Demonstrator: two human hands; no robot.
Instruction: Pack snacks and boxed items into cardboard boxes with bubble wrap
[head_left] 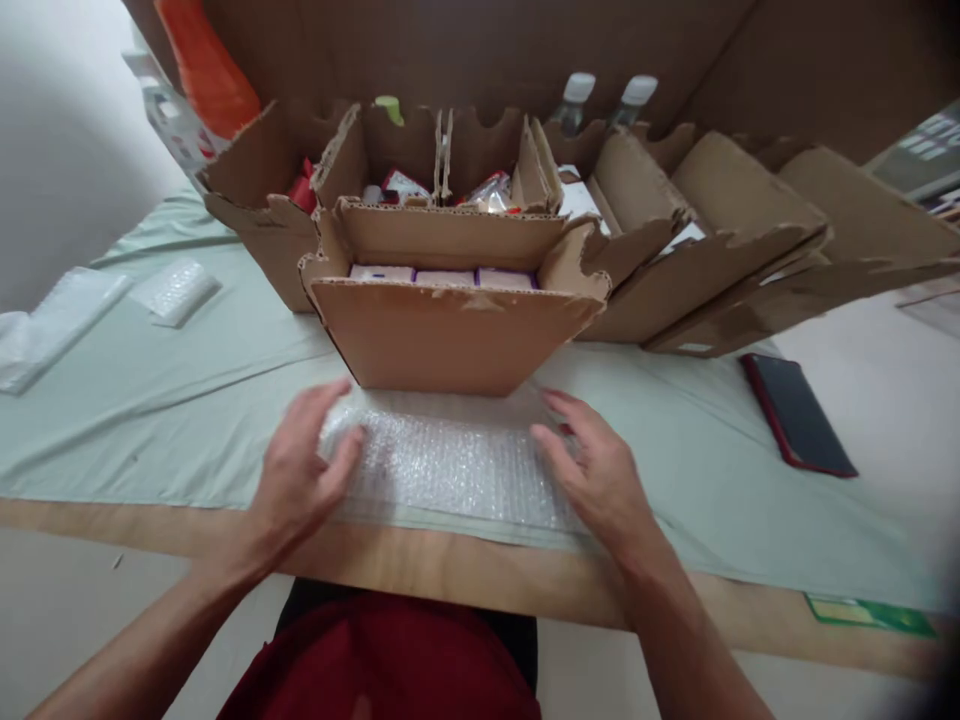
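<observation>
A sheet of clear bubble wrap (450, 465) lies on the cloth near the table's front edge. My left hand (307, 455) is at its left end, thumb and fingers curved but apart. At the right end is my right hand (596, 460), its thumb and index finger also apart. Both hands seem to touch the sheet's edges; the other fingers are partly hidden. Just behind the wrap stands an open cardboard bin (450, 335). Inside it sits a row of small purple-edged white boxes (446, 277).
Several more cardboard bins (637, 190) stand behind, with two white-capped bottles (577, 90) and an orange object (206, 75). Folded bubble wrap (176, 290) lies at the left. A dark phone-like object (799, 410) is at the right. The wooden table edge (450, 570) runs along the front.
</observation>
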